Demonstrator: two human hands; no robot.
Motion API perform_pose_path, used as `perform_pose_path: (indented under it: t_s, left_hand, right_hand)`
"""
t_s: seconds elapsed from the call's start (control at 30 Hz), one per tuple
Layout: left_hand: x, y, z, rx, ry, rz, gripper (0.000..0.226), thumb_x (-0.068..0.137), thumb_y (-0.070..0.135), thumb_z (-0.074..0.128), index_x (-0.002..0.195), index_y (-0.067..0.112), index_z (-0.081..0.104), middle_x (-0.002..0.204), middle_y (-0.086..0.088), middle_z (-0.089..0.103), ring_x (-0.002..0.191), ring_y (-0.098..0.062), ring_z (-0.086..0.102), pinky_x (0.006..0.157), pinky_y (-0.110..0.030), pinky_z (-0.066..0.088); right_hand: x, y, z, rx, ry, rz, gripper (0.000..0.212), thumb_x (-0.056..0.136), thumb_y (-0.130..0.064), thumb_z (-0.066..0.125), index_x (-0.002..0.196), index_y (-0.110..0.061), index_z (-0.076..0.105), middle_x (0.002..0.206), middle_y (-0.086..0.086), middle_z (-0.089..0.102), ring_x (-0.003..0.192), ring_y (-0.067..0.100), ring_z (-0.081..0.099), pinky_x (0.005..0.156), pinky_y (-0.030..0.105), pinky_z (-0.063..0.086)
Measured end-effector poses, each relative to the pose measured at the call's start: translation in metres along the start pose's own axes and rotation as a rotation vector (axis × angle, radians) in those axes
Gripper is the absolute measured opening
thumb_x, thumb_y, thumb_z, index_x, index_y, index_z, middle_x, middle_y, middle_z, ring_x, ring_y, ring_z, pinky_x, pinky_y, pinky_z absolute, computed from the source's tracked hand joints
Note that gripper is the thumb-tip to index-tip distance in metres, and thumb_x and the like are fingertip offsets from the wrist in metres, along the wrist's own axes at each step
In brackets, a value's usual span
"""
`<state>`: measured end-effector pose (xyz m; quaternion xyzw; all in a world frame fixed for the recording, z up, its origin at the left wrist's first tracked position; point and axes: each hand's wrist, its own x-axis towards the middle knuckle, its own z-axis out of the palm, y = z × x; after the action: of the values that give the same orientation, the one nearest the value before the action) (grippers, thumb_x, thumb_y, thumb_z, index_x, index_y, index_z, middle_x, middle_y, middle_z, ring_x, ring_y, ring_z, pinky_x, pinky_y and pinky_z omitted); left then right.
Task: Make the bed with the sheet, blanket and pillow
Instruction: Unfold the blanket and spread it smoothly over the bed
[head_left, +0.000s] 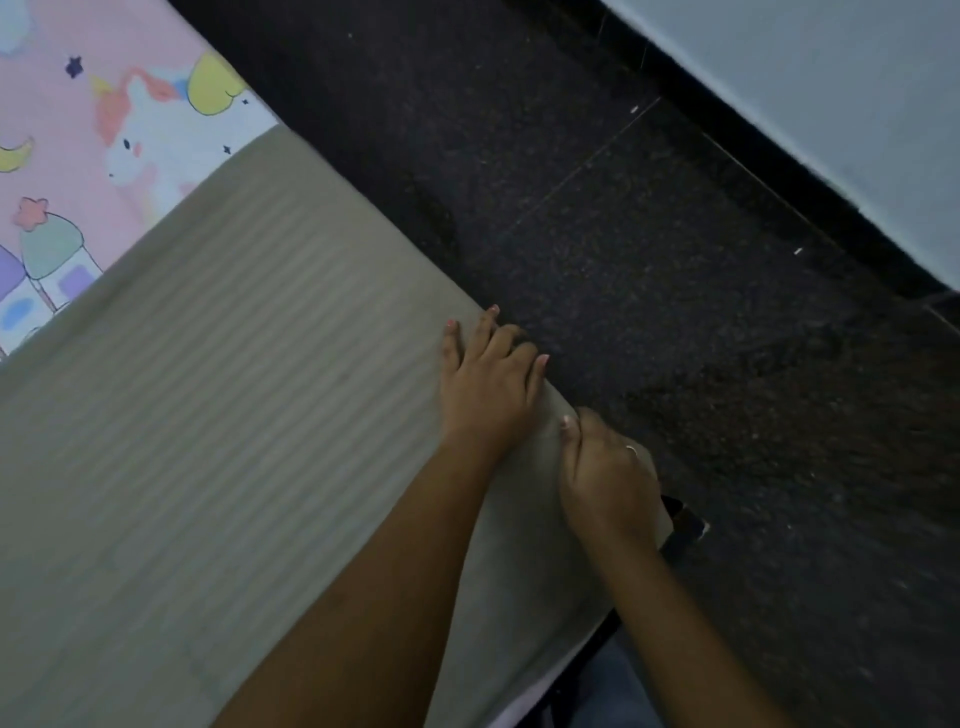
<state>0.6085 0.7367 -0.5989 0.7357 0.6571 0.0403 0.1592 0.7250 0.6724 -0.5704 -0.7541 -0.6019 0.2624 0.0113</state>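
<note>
head view: I look down at a tilt (the picture is somewhat blurred).
blanket (234, 415): grey-beige with faint stripes, lying flat over the sheet and filling the lower left; its long edge runs beside the floor.
sheet (104, 130): pink with a unicorn print, showing past the blanket at upper left.
left hand (491, 384): fingers straight and spread, pressing flat on the blanket at its edge.
right hand (608, 467): just beside the left hand, fingers curled round the blanket's edge, thumb on top, a ring on one finger.
floor (675, 260): dark and speckled.
wall (831, 78): pale, at upper right.
</note>
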Motion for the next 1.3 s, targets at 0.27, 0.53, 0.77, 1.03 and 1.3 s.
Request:
perform_pose_path:
  t_s: [0.27, 0.53, 0.77, 1.03, 1.3]
  left_hand:
    - [-0.015, -0.033, -0.015, -0.1, 0.116, -0.139, 0.061, 0.092, 0.044, 0.012, 0.145, 0.025, 0.035, 0.155, 0.0, 0.027, 0.146, -0.017, 0.016, 0.116, -0.044, 0.011]
    - [-0.086, -0.164, -0.028, -0.091, 0.151, -0.66, 0.054, 0.101, 0.041, 0.025, 0.151, 0.025, 0.015, 0.159, -0.001, 0.012, 0.147, -0.021, 0.006, 0.115, -0.05, 0.007]
    - [-0.196, -0.2, -0.037, -0.733, 0.781, -0.769, 0.039, 0.098, 0.024, 0.041, 0.135, 0.015, 0.051, 0.124, 0.006, 0.059, 0.115, -0.002, 0.055, 0.097, -0.011, 0.04]
    - [-0.316, -0.306, -0.042, -0.257, 0.375, -1.12, 0.049, 0.101, 0.032, 0.037, 0.148, 0.022, 0.029, 0.156, -0.005, 0.024, 0.145, -0.024, 0.017, 0.116, -0.05, 0.015]
    - [-0.345, -0.328, -0.027, -0.14, 0.234, -1.133, 0.052, 0.101, 0.044, 0.024, 0.15, 0.037, 0.009, 0.16, 0.004, 0.004, 0.147, -0.018, -0.001, 0.116, -0.049, -0.002]
  right_hand:
    - [-0.014, 0.031, 0.0, -0.178, 0.138, -0.109, 0.066, 0.1, -0.048, 0.014, 0.13, -0.008, 0.057, 0.127, 0.014, 0.062, 0.118, 0.03, 0.058, 0.102, 0.044, 0.039]
    - [0.06, -0.135, 0.041, -0.305, 0.112, -0.797, 0.061, 0.094, -0.048, 0.029, 0.142, -0.013, 0.044, 0.149, 0.01, 0.04, 0.138, 0.029, 0.037, 0.111, 0.05, 0.025]
    - [-0.043, -0.153, 0.135, -0.493, -0.135, -1.304, 0.07, 0.086, -0.054, 0.03, 0.138, -0.012, 0.049, 0.143, 0.01, 0.048, 0.133, 0.03, 0.044, 0.109, 0.048, 0.032]
    - [-0.07, -0.202, 0.147, -0.349, -0.314, -1.714, 0.069, 0.086, -0.052, 0.033, 0.131, -0.004, 0.054, 0.131, 0.018, 0.057, 0.12, 0.034, 0.054, 0.103, 0.039, 0.036]
    - [-0.022, -0.308, 0.191, -0.422, 0.044, -0.933, 0.068, 0.094, -0.05, 0.034, 0.147, -0.008, 0.029, 0.152, 0.018, 0.029, 0.141, 0.036, 0.026, 0.113, 0.049, 0.019]
